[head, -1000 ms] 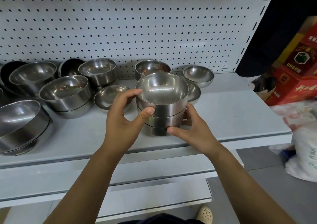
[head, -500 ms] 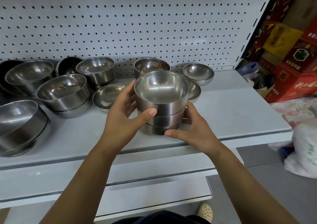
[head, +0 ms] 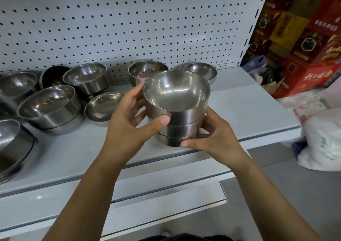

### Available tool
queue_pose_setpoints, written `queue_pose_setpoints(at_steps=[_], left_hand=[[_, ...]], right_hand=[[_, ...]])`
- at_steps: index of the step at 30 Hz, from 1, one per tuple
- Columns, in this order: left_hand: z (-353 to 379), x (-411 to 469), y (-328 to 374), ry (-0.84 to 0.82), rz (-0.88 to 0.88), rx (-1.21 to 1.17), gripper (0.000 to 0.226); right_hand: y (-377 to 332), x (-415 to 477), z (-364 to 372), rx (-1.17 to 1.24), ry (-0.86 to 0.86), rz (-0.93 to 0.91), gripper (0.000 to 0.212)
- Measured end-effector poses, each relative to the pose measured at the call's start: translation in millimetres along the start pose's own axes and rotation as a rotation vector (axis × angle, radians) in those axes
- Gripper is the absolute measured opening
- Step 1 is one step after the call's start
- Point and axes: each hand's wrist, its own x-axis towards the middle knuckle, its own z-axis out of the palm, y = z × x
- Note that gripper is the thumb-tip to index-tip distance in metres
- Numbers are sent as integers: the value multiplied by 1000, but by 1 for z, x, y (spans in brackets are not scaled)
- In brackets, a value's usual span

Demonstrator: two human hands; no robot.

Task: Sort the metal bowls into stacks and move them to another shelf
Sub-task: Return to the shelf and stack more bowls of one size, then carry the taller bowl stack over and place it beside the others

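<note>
The left hand (head: 127, 124) and right hand (head: 214, 139) have their grip curled round the stack of bowls (head: 184, 117) at the shelf (head: 249, 115) front. Loose bowls (head: 49, 106) crowd left of the stack, two bowls (head: 145, 73) sit behind it, and a pegboard (head: 129, 28) stands farthest back.

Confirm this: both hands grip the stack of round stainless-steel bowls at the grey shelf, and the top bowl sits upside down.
Wrong: the head view shows the top bowl upright, hollow facing up. The left hand and right hand do grip the stack of round stainless-steel bowls at the grey shelf.
</note>
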Motion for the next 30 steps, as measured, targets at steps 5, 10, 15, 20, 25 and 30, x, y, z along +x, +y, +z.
queue_pose_setpoints(at_steps=[5, 10, 15, 20, 25, 30], left_hand=[[45, 1, 13, -25, 4, -86, 64], [117, 2, 23, -74, -27, -84, 49], [220, -3, 30, -180, -85, -161, 33], [331, -15, 37, -338, -137, -236, 37], [444, -34, 39, -514, -141, -325, 49], [543, -50, 42, -666, -163, -428, 48]], right_hand=[[-4, -29, -39, -3, 55, -7, 93], [2, -76, -102, -31, 177, 27, 93], [12, -143, -184, -23, 309, 90, 99], [16, -221, -265, -51, 466, 134, 97], [26, -301, -344, -79, 629, 172, 100], [29, -366, -402, -77, 783, 204, 99]])
